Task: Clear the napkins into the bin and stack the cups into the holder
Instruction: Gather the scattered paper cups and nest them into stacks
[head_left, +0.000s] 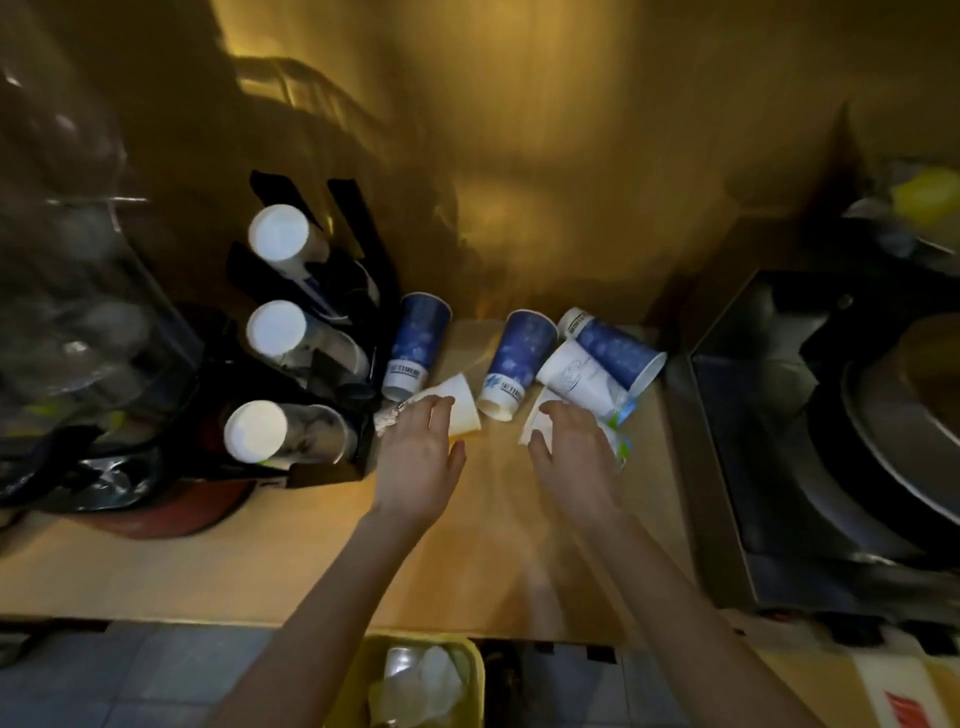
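Several paper cups lie on their sides on the wooden counter (311, 545): a blue cup (418, 345) by the holder, a second blue cup (522, 358), a third blue cup (615, 348) and a white cup (576, 376). My left hand (415, 462) rests over a small white cup (460, 408), fingers spread. A crumpled napkin (387, 415) lies just left of it. My right hand (576, 452) lies on a white napkin (540, 423), fingers apart. The black cup holder (332, 462) at left carries three stacks of cups. A yellow bin (467, 660) with napkins sits below the counter edge.
A red bin with a black bag (104, 483) stands left of the holder. Clear glassware (67, 312) fills the far left. A metal box with a round pan (857, 441) stands on the right. The wall rises close behind the cups.
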